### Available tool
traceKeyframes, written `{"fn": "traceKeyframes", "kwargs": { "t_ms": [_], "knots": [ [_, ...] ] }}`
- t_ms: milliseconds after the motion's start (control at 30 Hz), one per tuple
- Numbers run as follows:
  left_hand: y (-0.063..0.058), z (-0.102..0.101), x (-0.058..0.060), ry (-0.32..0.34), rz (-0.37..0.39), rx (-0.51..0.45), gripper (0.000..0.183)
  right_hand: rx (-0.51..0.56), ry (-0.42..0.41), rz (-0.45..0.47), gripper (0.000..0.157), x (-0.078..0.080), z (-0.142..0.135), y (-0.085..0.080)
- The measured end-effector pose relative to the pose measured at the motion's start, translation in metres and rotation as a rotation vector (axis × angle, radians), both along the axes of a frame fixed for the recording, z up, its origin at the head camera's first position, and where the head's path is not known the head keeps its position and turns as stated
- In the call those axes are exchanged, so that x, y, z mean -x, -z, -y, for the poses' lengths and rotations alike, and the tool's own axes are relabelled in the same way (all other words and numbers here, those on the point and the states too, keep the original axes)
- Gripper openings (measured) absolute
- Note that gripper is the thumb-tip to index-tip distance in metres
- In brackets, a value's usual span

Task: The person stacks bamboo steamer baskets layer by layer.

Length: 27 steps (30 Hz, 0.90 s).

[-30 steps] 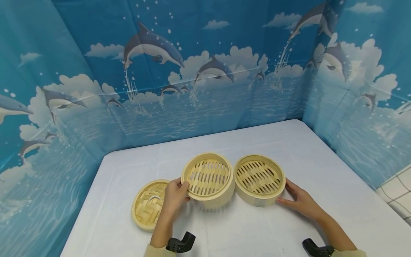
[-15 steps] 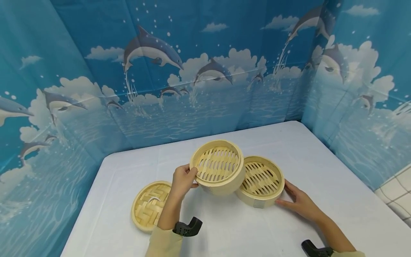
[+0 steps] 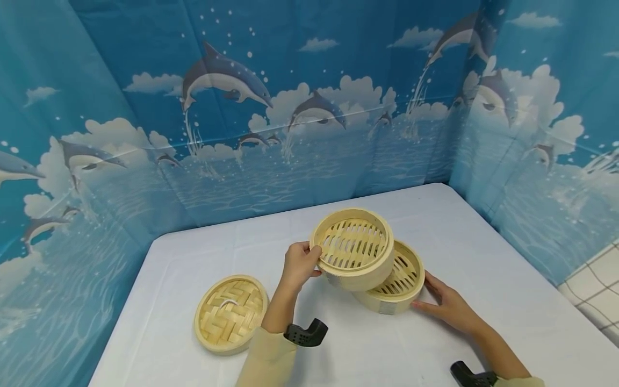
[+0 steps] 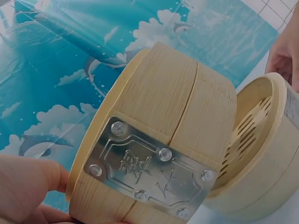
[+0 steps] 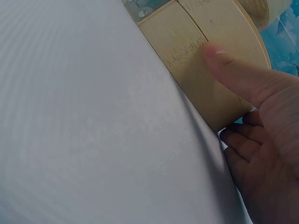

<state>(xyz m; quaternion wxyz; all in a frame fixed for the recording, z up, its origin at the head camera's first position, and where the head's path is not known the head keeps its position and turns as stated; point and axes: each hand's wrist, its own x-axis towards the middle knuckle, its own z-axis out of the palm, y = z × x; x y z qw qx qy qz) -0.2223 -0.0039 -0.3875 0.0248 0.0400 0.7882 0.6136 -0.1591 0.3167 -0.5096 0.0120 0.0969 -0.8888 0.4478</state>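
Observation:
In the head view my left hand grips the near left rim of a round bamboo steamer basket, raised and tilted. It overlaps the left part of a second bamboo steamer basket, which stands on the table. Whether the two baskets touch is hard to tell. A riveted metal plate shows on the raised basket's side in the left wrist view. My right hand holds the standing basket's right side. Seen from the right wrist, its thumb presses the basket wall, with the other fingers curled against the side.
A woven bamboo lid with a small white loop lies to the left on the white-covered table. Behind and beside the table hangs a blue dolphin-print curtain. White tiles show at the far right.
My left hand has lifted its basket and carried it right, from beside the standing basket to over its left part. The right hand has stayed on the standing basket. The lid is now uncovered.

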Motion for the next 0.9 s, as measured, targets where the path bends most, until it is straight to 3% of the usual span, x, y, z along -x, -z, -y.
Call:
{"fn": "traceKeyframes", "kwargs": {
  "t_ms": [500,900],
  "knots": [
    [0.009,-0.038,0.002,0.030,-0.038,0.045,0.025,0.008,-0.005,-0.033,0.089,-0.001,-0.001,0.001],
    [0.012,-0.052,0.001,0.030,-0.048,0.091,0.022,0.023,-0.011,-0.026,0.089,-0.002,0.000,-0.001]
  ]
}}
